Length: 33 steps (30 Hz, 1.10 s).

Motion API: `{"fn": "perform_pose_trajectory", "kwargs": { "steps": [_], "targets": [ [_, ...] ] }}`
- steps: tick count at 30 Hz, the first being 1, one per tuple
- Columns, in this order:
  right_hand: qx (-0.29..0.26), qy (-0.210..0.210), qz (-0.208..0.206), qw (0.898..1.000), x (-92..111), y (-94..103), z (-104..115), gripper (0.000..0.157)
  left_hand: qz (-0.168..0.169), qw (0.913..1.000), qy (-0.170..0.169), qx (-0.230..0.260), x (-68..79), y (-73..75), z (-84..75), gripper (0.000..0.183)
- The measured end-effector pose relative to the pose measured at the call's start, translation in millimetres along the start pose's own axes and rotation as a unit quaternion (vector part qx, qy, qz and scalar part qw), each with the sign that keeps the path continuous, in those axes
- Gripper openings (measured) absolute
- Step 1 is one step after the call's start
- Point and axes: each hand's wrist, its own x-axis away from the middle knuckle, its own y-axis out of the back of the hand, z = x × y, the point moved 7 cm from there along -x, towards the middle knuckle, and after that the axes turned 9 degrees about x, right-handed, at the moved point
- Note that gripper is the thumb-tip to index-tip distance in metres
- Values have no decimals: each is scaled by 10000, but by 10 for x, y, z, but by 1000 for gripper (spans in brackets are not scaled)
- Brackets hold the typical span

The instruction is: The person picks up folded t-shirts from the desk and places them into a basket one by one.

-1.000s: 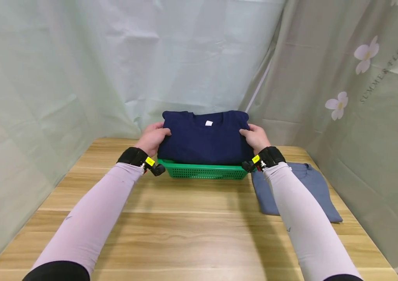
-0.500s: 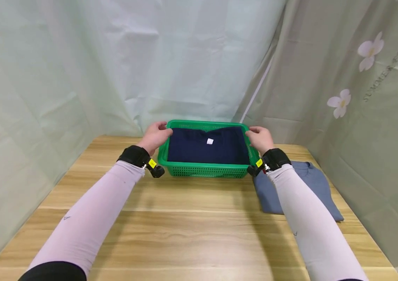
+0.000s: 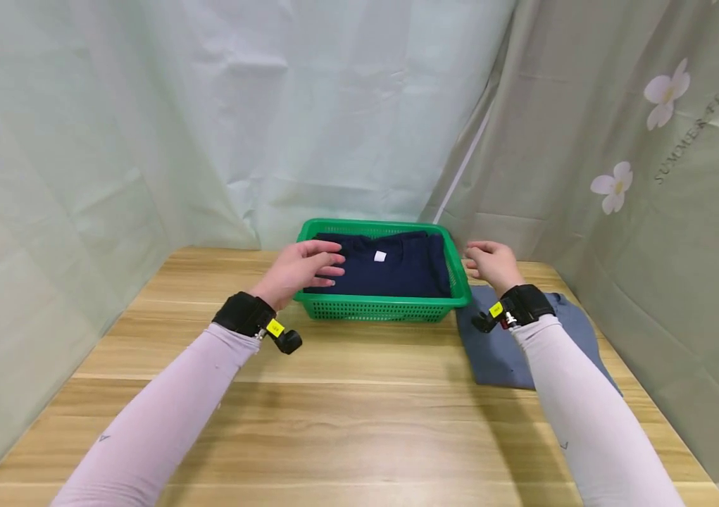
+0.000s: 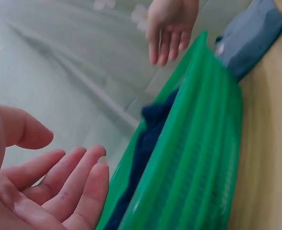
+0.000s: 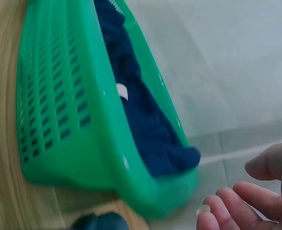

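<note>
A folded navy shirt with a white neck label lies inside the green plastic basket. My left hand hovers over the basket's left end, its fingers loosely bent and holding nothing. In the left wrist view the left hand's fingers are spread apart from the thumb, beside the basket's wall. Just off the basket's right end is my right hand, relaxed and holding nothing. A folded grey-blue shirt lies flat on the table to the right, partly hidden beneath the right wrist and forearm.
The wooden table carries the basket near its back edge. A pale curtain hangs behind it, and a flower-printed curtain runs along the right side.
Both hands have let go of the navy shirt, which has gone down into the basket. The left hand has shifted rightward over the basket; the right hand has moved right, away from it.
</note>
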Motion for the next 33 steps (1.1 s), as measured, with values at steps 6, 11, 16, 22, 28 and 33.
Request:
{"fn": "perform_pose_trajectory", "kwargs": {
  "steps": [6,11,16,22,28,33],
  "targets": [
    [110,-62,-88,9999,46,183,-144,57,530,9983,-80,226,127,-444,50,41],
    [226,-228,-240,9992,56,328,-335,57,1036,9942,-126,259,172,-798,156,39],
    [435,-380,-312,9978,60,472,-626,58,1396,9894,18,393,191,-1121,334,42],
    [881,-584,-390,9936,76,680,-1029,60,1573,9860,217,506,201,-1485,600,38],
    [1643,-927,-598,9802,134,926,-1423,60,1519,9852,407,687,132,-1748,868,35],
    [2129,-1096,-645,9688,225,1098,-1639,60,1376,9864,580,684,108,-1948,1048,38]
  ]
}}
